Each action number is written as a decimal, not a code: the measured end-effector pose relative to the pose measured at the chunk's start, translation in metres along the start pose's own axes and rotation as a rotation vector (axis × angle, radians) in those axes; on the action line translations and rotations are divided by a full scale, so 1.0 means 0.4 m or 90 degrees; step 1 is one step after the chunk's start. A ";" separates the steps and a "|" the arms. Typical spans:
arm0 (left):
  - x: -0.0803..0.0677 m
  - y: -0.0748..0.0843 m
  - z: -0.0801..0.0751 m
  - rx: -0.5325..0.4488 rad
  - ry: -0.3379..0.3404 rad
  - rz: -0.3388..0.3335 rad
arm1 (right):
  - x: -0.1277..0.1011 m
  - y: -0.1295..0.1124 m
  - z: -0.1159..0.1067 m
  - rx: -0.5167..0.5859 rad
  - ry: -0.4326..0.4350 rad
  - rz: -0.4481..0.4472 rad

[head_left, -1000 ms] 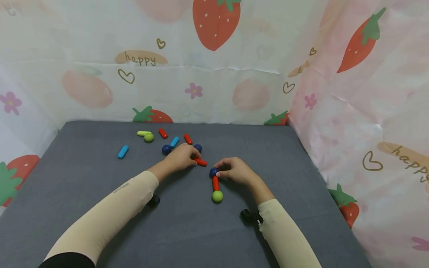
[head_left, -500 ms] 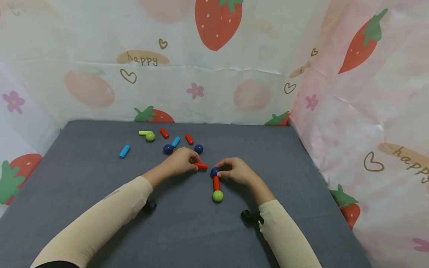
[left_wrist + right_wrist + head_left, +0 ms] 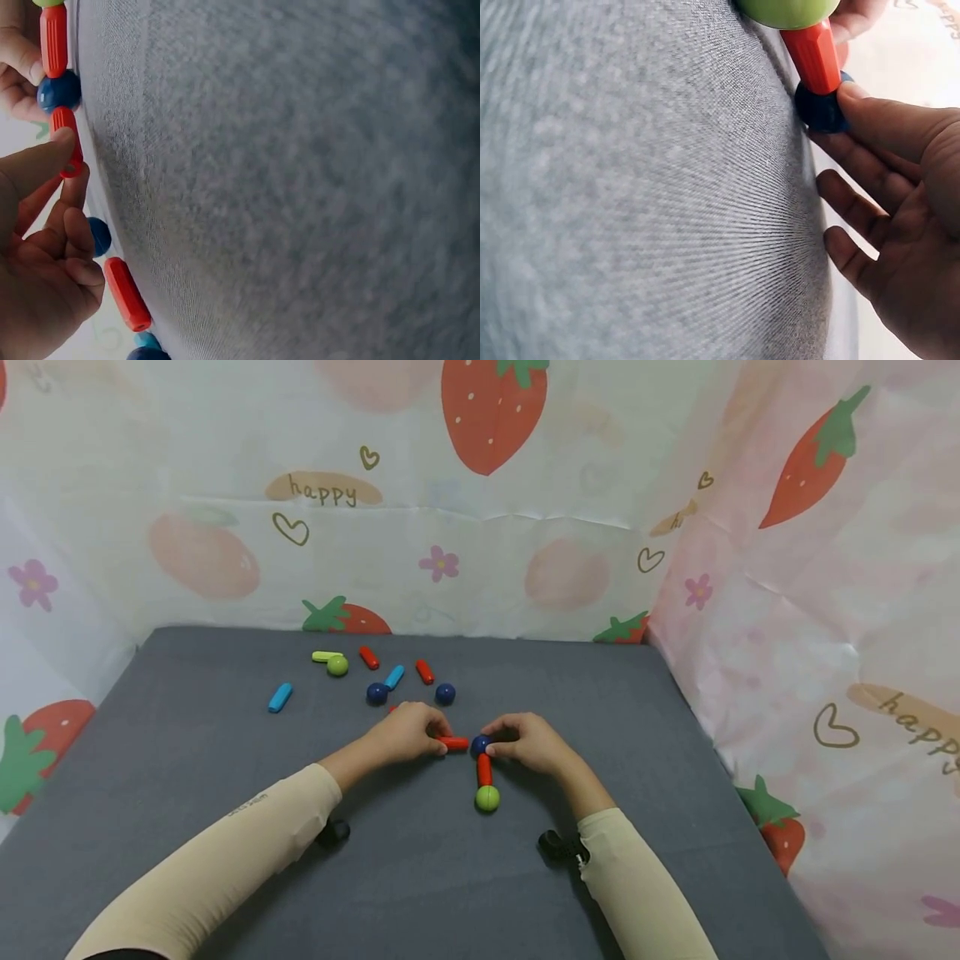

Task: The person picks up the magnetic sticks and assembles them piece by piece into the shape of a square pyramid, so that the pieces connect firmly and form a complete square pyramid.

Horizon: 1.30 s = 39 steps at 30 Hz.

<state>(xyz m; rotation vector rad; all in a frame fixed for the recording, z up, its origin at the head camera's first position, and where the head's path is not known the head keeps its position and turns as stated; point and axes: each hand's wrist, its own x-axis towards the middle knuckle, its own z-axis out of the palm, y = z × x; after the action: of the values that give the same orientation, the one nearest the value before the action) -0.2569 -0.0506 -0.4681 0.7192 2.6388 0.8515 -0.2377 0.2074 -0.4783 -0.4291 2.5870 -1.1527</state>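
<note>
On the grey cloth (image 3: pixel 450 877), two hands are pinching toy pieces.
Nearest, a green ball (image 3: pixel 487 799) is capping a red rod (image 3: pixel 484 770), whose far end is meeting a blue ball (image 3: pixel 481 746). The right hand (image 3: pixel 528 742) is pinching that ball between thumb and finger, its other fingers bending loosely. The left hand (image 3: pixel 411 732) is pinching a second rod (image 3: pixel 453 743) near mid-length, its remaining fingers curling; the rod's end is pointing at the ball, contact being unclear. The pieces are presumably behaving as light, stiff, sturdy parts. The smooth ball is likely to be slipping sooner than the ridged rod; opposite sides are probably offering its best hold, mid-length the rod's. Beyond, a spare ball (image 3: pixel 446 694) and a light-blue stick (image 3: pixel 394 677) are lying.
</note>
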 end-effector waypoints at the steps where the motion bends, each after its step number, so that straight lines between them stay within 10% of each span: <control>1: -0.001 0.000 0.002 -0.003 0.001 0.003 | 0.000 0.000 0.001 0.001 0.000 -0.001; 23: 0.000 0.006 0.015 -0.010 -0.001 0.010 | 0.005 -0.004 -0.002 0.014 0.004 0.003; 39: 0.019 -0.013 -0.054 -0.032 0.046 0.022 | 0.006 0.000 0.003 -0.004 0.024 -0.013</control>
<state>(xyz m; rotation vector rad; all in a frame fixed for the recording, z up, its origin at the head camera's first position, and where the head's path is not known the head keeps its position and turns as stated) -0.2739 -0.0604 -0.4550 0.7353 2.6655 0.9669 -0.2394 0.2058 -0.4791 -0.4410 2.6244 -1.1714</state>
